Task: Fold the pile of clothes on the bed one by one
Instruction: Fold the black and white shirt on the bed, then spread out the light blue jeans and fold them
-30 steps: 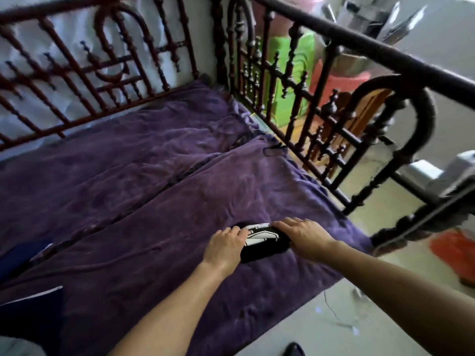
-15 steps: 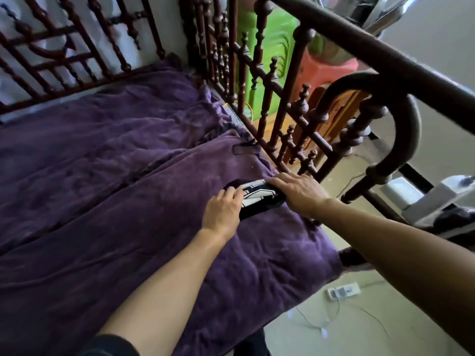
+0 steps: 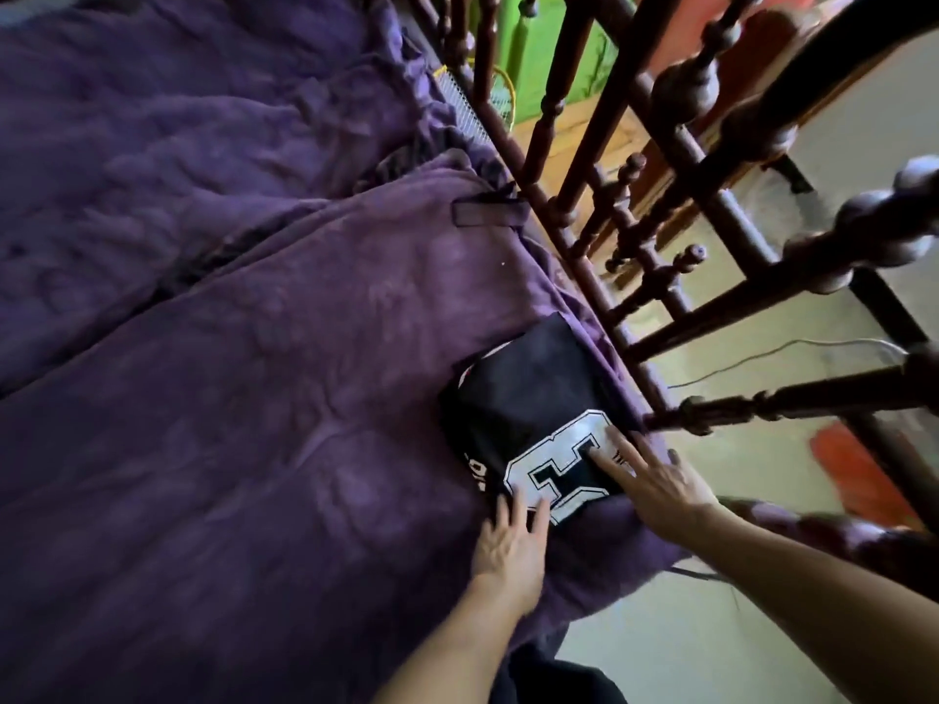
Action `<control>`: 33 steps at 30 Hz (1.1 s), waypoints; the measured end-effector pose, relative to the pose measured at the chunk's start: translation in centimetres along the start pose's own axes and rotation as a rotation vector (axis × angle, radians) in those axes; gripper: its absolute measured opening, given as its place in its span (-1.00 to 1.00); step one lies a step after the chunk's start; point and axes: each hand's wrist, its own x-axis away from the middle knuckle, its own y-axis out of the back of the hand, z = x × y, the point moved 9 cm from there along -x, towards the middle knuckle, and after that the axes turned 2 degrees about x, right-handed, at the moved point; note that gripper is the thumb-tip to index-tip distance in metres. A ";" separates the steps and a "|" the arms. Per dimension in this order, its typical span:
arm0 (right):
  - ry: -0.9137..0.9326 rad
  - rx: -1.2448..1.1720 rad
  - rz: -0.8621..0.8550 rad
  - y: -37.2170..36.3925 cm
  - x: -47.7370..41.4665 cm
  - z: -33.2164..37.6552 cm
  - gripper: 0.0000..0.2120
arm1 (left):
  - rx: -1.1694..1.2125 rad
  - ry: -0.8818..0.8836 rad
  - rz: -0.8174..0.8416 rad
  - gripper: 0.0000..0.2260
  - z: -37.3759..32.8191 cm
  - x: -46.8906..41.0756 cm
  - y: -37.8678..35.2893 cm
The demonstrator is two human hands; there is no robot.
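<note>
Here, a black garment (image 3: 528, 398) with a large white block letter is seen folded into a compact packet. It lies on the purple bedcover (image 3: 254, 424) at the bed's right edge, just beside the dark turned-wood rail (image 3: 574, 256). It is pressed from the near side by both hands. The left hand (image 3: 508, 546) is laid with straight fingers on the near corner, and the right hand (image 3: 660, 485) is spread over the near right edge, its fingertips on the white print. Neither grip is closed: the fingers are extended and apart, and nothing is pinched or curled round. The flat palms are judged to be there to smooth and settle the last fold so that the packet does not spring open. The spot by the rail is presumably chosen as a place to set finished pieces, away from the middle of the bed. Much is hidden. The remaining pile of clothes is not in view, and most of the print is tucked inside the fold, so the small lettering at the left edge cannot be read. The hands are softened by motion blur. Beyond the rail, a floor (image 3: 737, 449) with a thin cable (image 3: 792, 345) and a red shape (image 3: 853, 475) can be made out, though the shape cannot be identified.
</note>
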 end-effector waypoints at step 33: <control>0.938 0.327 -0.573 29.9 24.3 61.5 -0.60 | 0.521 0.973 -0.861 -0.73 32.6 65.3 -14.9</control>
